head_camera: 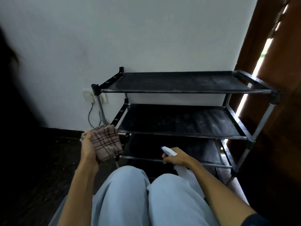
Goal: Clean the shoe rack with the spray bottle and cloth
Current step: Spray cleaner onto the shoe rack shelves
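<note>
1. Person crouched or seated in front of a black shoe rack (179,82), knees in pale blue trousers (130,196) at bottom centre.
2. Rack stands against a white wall (114,33); three dusty fabric shelves on metal poles show, w/ more frame lower down, too dark to make out.
3. Left hand (88,149) is curled round a folded cloth (106,142), beige w/ brown check, held up just beside the rack's left front post, approx. level w/ the middle shelf.
4. Right hand (175,157) grips a white spray bottle (185,173) by the neck, fingers wrapped under the trigger; purple-tipped nozzle points left, in front of the lowest visible shelf.
5. Wall socket (95,96) w/ cables sits behind the rack's left side.
6. Brown wooden door (280,111) on the right, a strip of daylight at its edge.
7. Floor (40,160) is dark.
</note>
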The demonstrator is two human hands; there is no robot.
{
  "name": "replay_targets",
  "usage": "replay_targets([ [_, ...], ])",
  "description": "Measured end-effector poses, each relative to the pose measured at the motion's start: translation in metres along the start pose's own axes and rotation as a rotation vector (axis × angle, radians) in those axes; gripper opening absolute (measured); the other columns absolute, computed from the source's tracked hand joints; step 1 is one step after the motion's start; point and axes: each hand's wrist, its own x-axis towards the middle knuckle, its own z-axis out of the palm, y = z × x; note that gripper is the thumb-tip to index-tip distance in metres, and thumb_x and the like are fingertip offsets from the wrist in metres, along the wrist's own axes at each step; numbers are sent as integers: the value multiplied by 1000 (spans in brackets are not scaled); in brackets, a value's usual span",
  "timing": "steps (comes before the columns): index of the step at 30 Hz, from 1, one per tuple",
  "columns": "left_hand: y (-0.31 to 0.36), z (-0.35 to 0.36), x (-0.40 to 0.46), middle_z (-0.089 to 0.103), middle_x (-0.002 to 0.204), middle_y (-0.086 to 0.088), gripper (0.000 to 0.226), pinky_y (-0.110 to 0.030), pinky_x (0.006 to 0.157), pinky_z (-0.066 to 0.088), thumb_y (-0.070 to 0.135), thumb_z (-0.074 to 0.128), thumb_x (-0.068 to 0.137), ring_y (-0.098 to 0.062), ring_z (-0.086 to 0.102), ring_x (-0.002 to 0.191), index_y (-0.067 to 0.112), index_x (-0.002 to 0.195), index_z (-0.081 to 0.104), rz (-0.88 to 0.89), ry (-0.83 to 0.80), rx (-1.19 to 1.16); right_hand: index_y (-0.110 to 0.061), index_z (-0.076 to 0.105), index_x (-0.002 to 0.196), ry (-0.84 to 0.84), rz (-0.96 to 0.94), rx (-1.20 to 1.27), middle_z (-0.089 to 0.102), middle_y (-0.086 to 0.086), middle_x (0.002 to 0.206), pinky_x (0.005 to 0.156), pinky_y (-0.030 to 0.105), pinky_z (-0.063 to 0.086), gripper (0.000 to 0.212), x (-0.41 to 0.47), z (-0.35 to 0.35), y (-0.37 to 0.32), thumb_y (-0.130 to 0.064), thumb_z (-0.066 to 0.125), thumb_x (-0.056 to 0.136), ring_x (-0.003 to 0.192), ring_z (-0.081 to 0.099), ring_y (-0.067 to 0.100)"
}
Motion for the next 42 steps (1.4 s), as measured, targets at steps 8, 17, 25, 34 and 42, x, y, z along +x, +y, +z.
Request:
replay_targets([
  [8,10,8,47,69,97,-17,50,-40,63,54,46,27,98,-34,64,88,12,99,64,-251,-71,449,-11,70,86,125,82,295,64,0,68,41,17,44,20,42,61,2,-27,64,75,60,61,10],
  [17,-16,-3,78,74,80,-18,49,-42,68,50,47,37,95,-35,65,86,10,91,68,-418,-15,598,-20,67,108,290,166,329,67,4,89,74,34,57,40,94,105,-12,-44,53,79,79,65,22],
  [25,-23,14,81,73,80,-18,52,-42,68,50,50,36,95,-34,65,85,8,93,67,-412,-67,593,-18,59,90,304,205,476,64,7,87,76,40,58,22,106,114,-5,-39,57,83,79,64,25],
  [34,-27,36,66,73,73,-15,50,-41,67,50,48,37,95,-34,64,84,8,92,66,-369,-103,647,-18,58,65,388,220,541,63,2,67,62,37,60,26,90,110,20,-39,61,80,59,64,18],
  [42,-29,59,53,70,56,-10,48,-36,59,45,48,37,96,-31,62,74,11,83,63,-323,-150,754,-14,57,62,523,244,575,59,0,58,64,43,60,29,71,93,58,-37,61,80,52,59,17],
])
